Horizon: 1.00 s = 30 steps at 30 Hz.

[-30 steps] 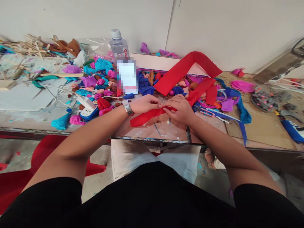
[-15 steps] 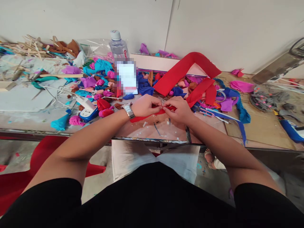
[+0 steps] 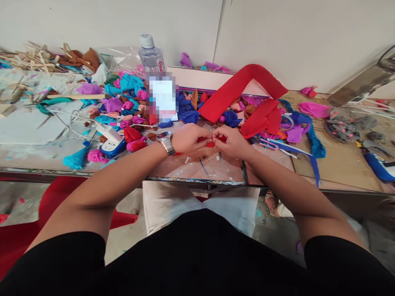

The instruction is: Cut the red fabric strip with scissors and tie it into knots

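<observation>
My left hand [image 3: 190, 139], with a metal watch [image 3: 166, 142] on its wrist, pinches a red crepe paper strip [image 3: 210, 144] over the front of the table. Fingertip to fingertip with it, my right hand [image 3: 232, 142] pinches the same strip from the other side. Both hands are closed, and they cover most of the strip they hold. Behind the right hand a long folded red band [image 3: 230, 90] lies over a heap of coloured scraps. Scissors with pink handles [image 3: 264, 142] lie right of the right hand.
A phone [image 3: 163, 98] leans before a water bottle [image 3: 151, 55]. A power strip [image 3: 114, 149] with a white charger stands left among rolled paper pieces. Wooden sticks [image 3: 40, 59] pile up at far left. Cardboard [image 3: 336, 164] covers the right side. Another person's foot [image 3: 271, 203] shows below the table.
My fingers have shifted slightly on the red strip, and less of it shows under the left hand. The left wrist has turned, showing the watch face. The view has moved a little.
</observation>
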{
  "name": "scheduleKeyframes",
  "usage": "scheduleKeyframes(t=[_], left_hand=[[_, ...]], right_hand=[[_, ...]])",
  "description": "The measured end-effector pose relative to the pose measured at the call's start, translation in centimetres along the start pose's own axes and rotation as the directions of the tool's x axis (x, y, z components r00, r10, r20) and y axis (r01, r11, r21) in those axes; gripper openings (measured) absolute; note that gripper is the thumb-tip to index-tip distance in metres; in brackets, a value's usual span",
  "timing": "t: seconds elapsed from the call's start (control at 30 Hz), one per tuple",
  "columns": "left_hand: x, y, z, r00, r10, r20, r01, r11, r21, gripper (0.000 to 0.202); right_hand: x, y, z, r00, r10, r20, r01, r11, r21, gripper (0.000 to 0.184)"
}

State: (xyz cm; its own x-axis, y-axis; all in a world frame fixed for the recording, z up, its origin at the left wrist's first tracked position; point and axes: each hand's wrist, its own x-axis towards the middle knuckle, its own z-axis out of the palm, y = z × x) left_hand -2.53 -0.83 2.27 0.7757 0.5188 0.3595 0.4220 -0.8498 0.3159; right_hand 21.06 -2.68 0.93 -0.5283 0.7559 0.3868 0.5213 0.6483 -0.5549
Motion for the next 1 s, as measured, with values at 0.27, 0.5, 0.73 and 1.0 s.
scheduleKeyframes(t=[0.27, 0.5, 0.73, 1.0], left_hand=[[0.08, -0.15, -0.21, 0.996, -0.087, 0.033, 0.091, 0.983, -0.16, 0.029], [-0.01, -0.46, -0.53, 0.987, -0.121, 0.108, 0.147, 0.948, -0.284, 0.022], [0.09, -0.2, -0.76, 0.986, -0.114, 0.125, 0.153, 0.92, -0.361, 0.023], [0.03, -0.27, -0.77, 0.966, -0.138, 0.218, 0.22, 0.882, -0.418, 0.021]], right_hand=[[-0.03, 0.37, -0.05, 0.997, -0.058, -0.043, 0.055, 0.995, -0.08, 0.013], [0.09, 0.38, 0.06, 0.997, -0.043, -0.068, 0.036, 0.995, -0.095, 0.011], [-0.24, 0.32, -0.28, 0.997, -0.062, -0.043, 0.058, 0.994, -0.094, 0.018], [-0.36, 0.33, -0.17, 0.995, -0.073, -0.07, 0.066, 0.993, -0.097, 0.019]])
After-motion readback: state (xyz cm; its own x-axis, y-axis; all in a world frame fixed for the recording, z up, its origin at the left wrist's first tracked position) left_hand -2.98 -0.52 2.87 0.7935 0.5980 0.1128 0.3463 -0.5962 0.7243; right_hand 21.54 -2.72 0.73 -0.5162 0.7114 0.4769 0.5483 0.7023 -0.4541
